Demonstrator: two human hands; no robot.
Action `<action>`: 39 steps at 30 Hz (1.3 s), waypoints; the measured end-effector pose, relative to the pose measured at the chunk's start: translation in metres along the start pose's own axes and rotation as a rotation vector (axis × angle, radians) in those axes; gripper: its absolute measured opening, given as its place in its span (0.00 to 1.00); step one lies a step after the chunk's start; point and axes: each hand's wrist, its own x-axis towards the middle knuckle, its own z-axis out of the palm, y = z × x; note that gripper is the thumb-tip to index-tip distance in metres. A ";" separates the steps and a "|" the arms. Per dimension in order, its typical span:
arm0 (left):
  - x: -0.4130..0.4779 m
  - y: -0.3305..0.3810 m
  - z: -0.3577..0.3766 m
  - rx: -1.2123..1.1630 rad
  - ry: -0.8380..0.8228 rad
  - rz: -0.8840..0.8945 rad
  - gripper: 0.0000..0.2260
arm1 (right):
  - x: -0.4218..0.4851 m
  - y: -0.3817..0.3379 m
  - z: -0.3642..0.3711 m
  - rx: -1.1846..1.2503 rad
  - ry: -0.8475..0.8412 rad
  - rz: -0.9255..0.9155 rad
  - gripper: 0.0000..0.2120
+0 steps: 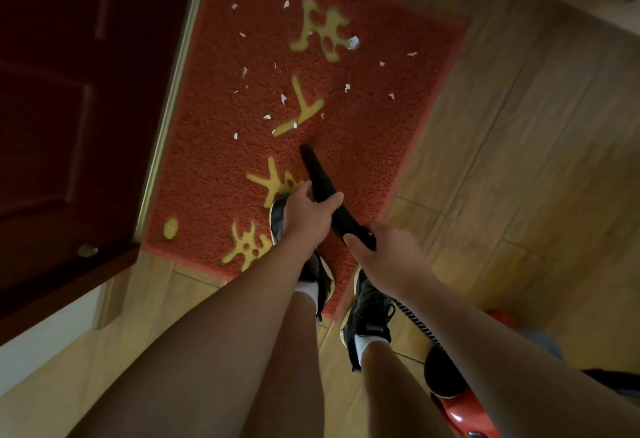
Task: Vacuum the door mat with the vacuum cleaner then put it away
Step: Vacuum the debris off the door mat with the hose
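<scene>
Plainly I am early on, my left hand (pixel 304 215) and right hand (pixel 381 257) both gripping the black tapered vacuum nozzle (pixel 318 177), its tip mid-way along the red yellow-lettered door mat (pixel 398 146), white paper scraps (pixel 353 42) littering the far half, stowing not yet begun.

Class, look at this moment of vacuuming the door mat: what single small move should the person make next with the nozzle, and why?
Probably slide the tip of the nozzle forward along the door mat. The left hand and right hand both grip the nozzle, its tip sits low at the mat, and white paper scraps lie just ahead of it, not yet picked up.
</scene>
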 end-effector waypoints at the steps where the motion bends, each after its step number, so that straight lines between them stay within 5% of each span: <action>1: 0.001 -0.001 -0.003 -0.014 -0.002 -0.002 0.26 | 0.001 -0.003 0.001 -0.003 0.001 -0.005 0.15; 39: 0.050 -0.030 -0.097 -0.144 0.154 0.001 0.28 | 0.038 -0.092 0.041 -0.080 -0.054 -0.151 0.18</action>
